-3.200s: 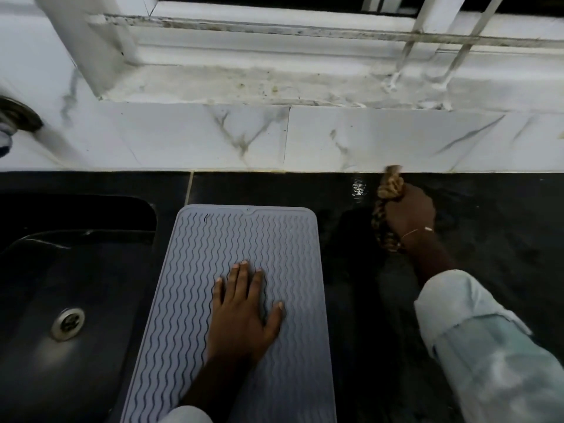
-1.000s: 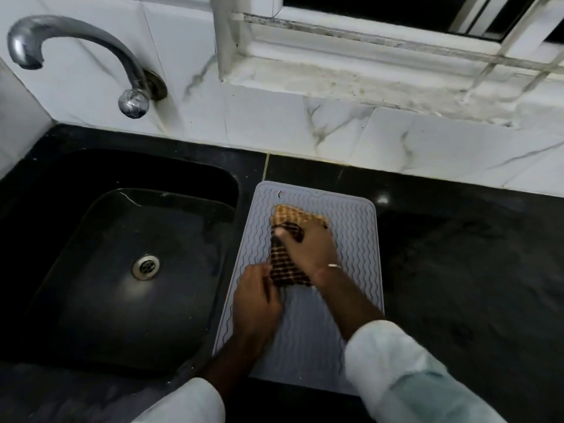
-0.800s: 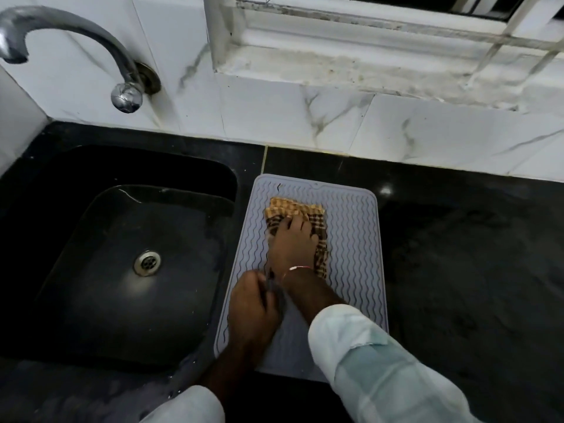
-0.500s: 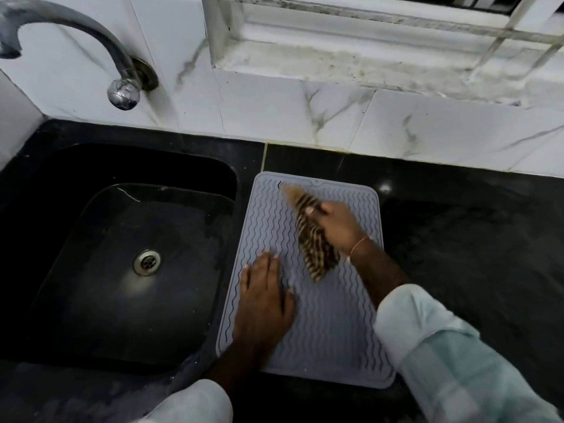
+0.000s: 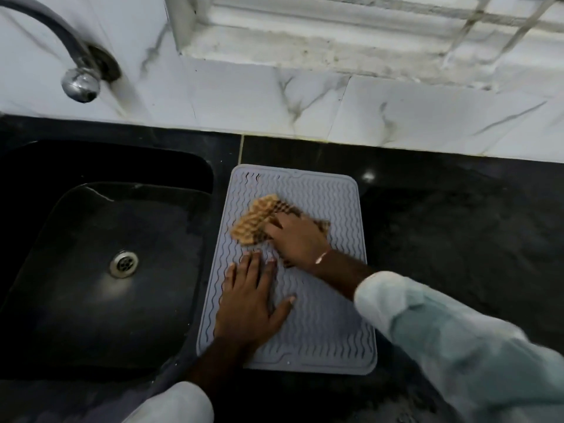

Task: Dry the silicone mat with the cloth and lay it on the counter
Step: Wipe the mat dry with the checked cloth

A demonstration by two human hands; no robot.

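Nearest the camera, the left hand (image 5: 251, 303) lies flat and open on the near-left part of the silicone mat (image 5: 329, 328), fingers spread and pointing away from the body — it grips nothing, it only presses the mat down. The mat itself lies flat on the black counter (image 5: 457, 239), its long axis running away from the person, its left edge just beside the rim of the sink (image 5: 210, 190).

Just past the left fingertips, the right hand (image 5: 297, 238) is pressed down over a checked cloth (image 5: 253, 222), which bunches out to the left of the fingers; whether the fingers curl around the cloth or merely pin it cannot be told through the blur. The cloth sits on the far half of the mat, left of centre, so the undried stretch most likely to matter lies toward the right edge and the near end. The right hand is the nearer one for both, though the left palm covers part of the near end and would probably have to shift.

Farther left, the sink basin holds nothing that shows but its metal drain (image 5: 123, 264) and a wet sheen. Beyond, a chrome tap (image 5: 81, 83) comes out of the marble-tiled wall (image 5: 244, 96).
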